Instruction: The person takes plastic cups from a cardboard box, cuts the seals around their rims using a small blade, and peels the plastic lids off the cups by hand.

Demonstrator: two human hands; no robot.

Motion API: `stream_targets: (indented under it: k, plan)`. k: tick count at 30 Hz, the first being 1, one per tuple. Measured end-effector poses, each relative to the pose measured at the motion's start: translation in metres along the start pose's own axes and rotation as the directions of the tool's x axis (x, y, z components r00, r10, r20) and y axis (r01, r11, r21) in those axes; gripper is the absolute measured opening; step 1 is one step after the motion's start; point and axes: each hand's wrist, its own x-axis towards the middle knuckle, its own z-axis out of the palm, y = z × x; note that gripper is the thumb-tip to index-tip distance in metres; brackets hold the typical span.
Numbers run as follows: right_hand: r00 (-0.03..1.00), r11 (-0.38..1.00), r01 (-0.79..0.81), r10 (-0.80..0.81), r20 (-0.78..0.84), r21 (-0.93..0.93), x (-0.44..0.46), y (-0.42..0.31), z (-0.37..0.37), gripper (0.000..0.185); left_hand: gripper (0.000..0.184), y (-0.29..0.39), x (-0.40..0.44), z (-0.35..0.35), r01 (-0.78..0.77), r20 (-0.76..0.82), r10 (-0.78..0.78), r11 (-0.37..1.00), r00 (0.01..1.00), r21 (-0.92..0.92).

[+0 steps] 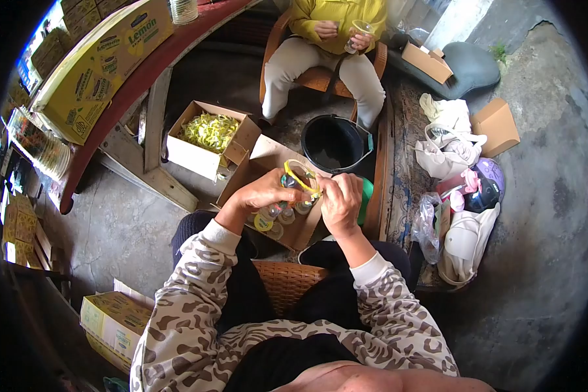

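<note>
A clear plastic cup with a yellow rim is held up in front of me, its mouth tilted toward me. My left hand is wrapped round the cup's left side. At the rim's right side my right hand pinches with bent fingers; what lies between the fingertips is too small to make out. Below both hands stands an open cardboard box with several clear cups or lids in it, partly hidden by my hands.
A box of yellow-green strips stands ahead left, a black bucket ahead. A co-worker sits opposite, holding a cup. Bags and a purple helmet lie on the right. A red-edged table with cartons and stacked cups curves along the left.
</note>
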Motion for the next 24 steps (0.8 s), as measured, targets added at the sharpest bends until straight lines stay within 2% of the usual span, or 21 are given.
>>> stream_targets:
  k: [4,8,10,11,18,20,24]
  plan:
    - [0.998,0.998,-0.055,0.055,0.001,0.028,0.001,-0.001,0.003,0.02,0.036,0.011,-0.002,0.002,0.036,-0.022,-0.036,0.999,0.999,-0.019]
    - [0.984,0.976,-0.173,0.176,-0.012,0.13,0.0,0.003,0.007,0.021,0.041,0.012,-0.002,0.002,-0.046,-0.075,0.039,0.994,0.996,-0.103]
    - [0.984,0.977,-0.177,0.178,0.001,0.119,0.0,0.005,0.005,0.02,0.04,0.01,0.003,-0.002,-0.146,-0.227,0.203,0.958,0.952,0.247]
    - [0.984,0.978,-0.18,0.179,0.015,0.107,0.0,0.005,0.003,0.019,0.04,0.009,0.004,-0.004,-0.146,-0.227,0.204,0.958,0.952,0.248]
    - [0.999,0.998,-0.042,0.041,0.031,0.041,0.002,0.003,-0.003,0.017,0.051,0.014,-0.001,-0.011,-0.043,-0.166,0.085,0.969,0.982,0.243]
    - [1.0,1.0,-0.004,0.004,0.005,0.022,0.002,0.001,-0.002,0.018,0.053,0.019,-0.005,-0.01,0.055,-0.079,-0.048,0.994,0.996,0.091]
    - [0.999,0.998,-0.044,0.043,0.014,0.053,0.0,0.002,0.002,0.019,0.054,0.025,-0.008,-0.007,0.066,-0.101,-0.06,0.996,0.993,0.054]
